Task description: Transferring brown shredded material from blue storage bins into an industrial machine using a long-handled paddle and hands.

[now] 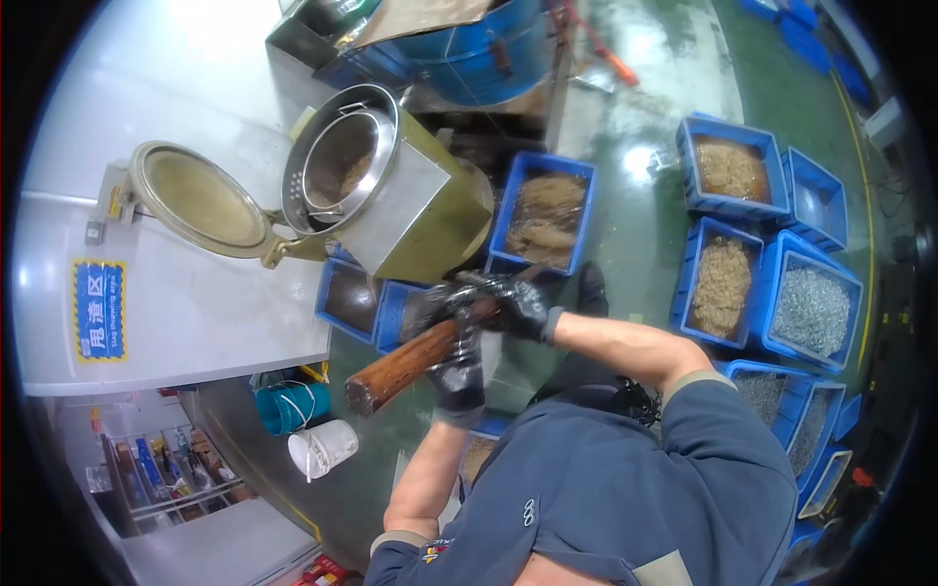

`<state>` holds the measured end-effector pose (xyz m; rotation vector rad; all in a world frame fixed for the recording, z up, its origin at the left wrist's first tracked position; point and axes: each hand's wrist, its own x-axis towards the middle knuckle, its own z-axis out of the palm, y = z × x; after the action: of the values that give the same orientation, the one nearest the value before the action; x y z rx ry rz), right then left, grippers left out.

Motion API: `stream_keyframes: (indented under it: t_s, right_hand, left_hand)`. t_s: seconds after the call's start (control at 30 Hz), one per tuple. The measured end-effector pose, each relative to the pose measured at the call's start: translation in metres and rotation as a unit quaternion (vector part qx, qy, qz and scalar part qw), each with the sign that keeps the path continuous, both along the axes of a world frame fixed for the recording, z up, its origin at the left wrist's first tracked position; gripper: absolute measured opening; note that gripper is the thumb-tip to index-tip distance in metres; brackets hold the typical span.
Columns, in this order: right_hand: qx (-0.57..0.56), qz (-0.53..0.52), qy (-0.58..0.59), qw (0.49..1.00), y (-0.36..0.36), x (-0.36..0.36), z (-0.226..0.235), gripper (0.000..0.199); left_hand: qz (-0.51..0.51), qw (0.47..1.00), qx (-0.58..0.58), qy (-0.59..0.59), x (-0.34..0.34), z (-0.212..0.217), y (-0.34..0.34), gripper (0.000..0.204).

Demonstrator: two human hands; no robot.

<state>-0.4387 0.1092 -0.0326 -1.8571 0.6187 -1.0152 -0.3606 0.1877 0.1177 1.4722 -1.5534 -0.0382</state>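
Note:
Both my hands wear black gloves and grip a thick brown wooden handle (396, 371) held out in front of my chest. My left hand (457, 376) wraps the handle lower down; my right hand (518, 305) holds it higher, near the far end, which is hidden behind the gloves. The handle's blunt end points down to the left. Just beyond it stands a metal machine (410, 210) with a round drum (340, 156) holding brownish shavings, its round lid (200, 198) swung open to the left.
A blue bin (544, 217) of metal shavings sits past my hands. More blue bins (728, 174) of shavings and small grey parts (811, 311) line the right. A blue barrel (479, 49) stands at the top. A white bucket (322, 449) and teal bucket (288, 405) sit lower left on the green floor.

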Motion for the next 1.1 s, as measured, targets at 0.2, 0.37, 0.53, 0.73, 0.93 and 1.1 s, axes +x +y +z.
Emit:
stream_keyframes:
  t_s: [0.2,0.37,0.53,0.73,0.93,1.1]
  right_hand:
    - [-0.110,0.060,0.014,0.992,-0.013,0.016,0.050,0.042]
    - [-0.092,0.083,0.002,0.992,-0.019,0.047,0.057,0.031]
    - [-0.080,0.146,0.033,0.986,-0.014,0.058,0.035,0.036]
    - [-0.102,0.199,0.009,0.975,0.051,0.076,-0.007,0.040]
    - [-0.093,0.297,0.029,0.950,0.101,0.077,-0.048,0.035]
    - [-0.109,0.327,0.120,0.931,0.114,0.067,-0.059,0.033]
  left_hand:
    - [0.007,0.979,-0.067,0.191,0.015,0.106,0.001,0.038]
    - [0.024,0.973,0.002,0.228,0.049,0.155,-0.005,0.041]
    - [0.055,0.973,0.130,0.185,0.055,0.163,0.012,0.036]
    - [0.128,0.981,0.051,0.137,0.075,0.100,0.106,0.038]
    - [0.224,0.965,0.088,0.100,0.069,0.048,0.182,0.046]
    - [0.215,0.940,0.094,0.249,0.064,-0.006,0.226,0.048]
